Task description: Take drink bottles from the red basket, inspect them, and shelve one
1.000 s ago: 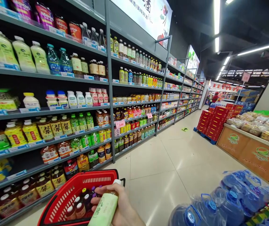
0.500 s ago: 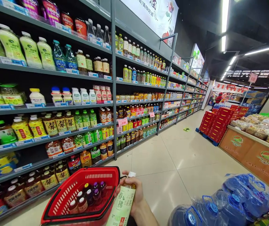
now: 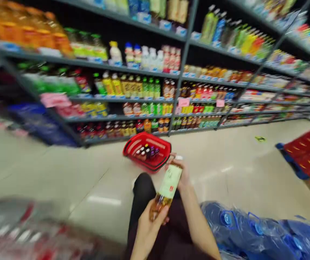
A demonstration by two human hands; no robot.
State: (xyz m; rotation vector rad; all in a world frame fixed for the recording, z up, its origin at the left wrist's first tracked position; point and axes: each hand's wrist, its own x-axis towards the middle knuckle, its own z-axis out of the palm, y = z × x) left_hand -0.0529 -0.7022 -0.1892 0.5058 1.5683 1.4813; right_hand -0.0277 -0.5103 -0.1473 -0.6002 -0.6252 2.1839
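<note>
Already the red plastic shopping basket [image 3: 147, 154] on the pale tiled floor [image 3: 63, 180] carries several small dark-capped bottles [image 3: 145, 153], so part of the gathering looks done; what is left, by my reading, is the one bottle in hand, which has not reached the basket. That tall clear bottle of amber drink with a pale green label and white cap [image 3: 167, 187] is held in front of the person's dark-clothed lap [image 3: 155, 216], just short of the basket and clear of its rim. The left hand [image 3: 147, 225] is wrapped around the bottle's lower, amber end, and the right hand [image 3: 181, 172] grips it near the cap, so both are closed on it. Its long axis runs on a slant, bottom toward the person and to the left, cap up and away to the right, pointing roughly at the basket's near edge and the stocked grey shelving [image 3: 182, 72] behind. Wrapped blue water jugs [image 3: 252, 227] lie to the right. Motion blur hides the label's print.
</note>
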